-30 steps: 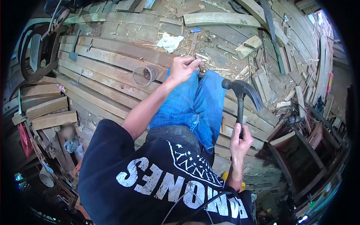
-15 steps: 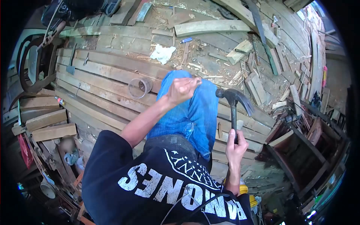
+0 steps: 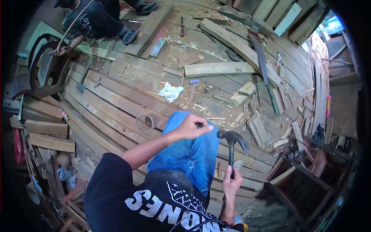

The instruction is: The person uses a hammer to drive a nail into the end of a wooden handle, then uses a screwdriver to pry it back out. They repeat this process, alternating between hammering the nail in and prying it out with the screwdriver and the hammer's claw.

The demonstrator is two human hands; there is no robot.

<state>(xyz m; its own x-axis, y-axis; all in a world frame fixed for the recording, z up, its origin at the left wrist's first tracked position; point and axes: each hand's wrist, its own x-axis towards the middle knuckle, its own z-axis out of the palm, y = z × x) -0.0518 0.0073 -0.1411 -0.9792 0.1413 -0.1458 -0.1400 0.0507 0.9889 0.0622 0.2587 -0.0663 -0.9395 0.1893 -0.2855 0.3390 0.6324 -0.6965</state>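
Observation:
My right hand (image 3: 232, 179) grips the handle of a claw hammer (image 3: 233, 140). Its dark head points up, beside my right knee. Above the knees of my blue jeans (image 3: 176, 156), my left hand (image 3: 193, 127) is closed, fingers curled and thumb lying forward; whatever is inside it is hidden. To the left of that hand, a clear round tub (image 3: 146, 123) holds small dark pieces that look like nails. The tub rests on long wooden planks (image 3: 112, 112) laid side by side beneath me.
A co-worker (image 3: 91, 23) crouches at the upper left near a curved wooden frame (image 3: 38, 67). A handsaw (image 3: 261, 58) leans across a beam (image 3: 228, 38) at the upper right. Wood offcuts and shavings, a white cloth (image 3: 171, 92) and a blue lighter-like object (image 3: 194, 81) lie ahead.
The view has tilted up, bringing more of the co-worker and floor into sight. My left hand has turned, its thumb now showing along the front. The hammer stays in my right hand.

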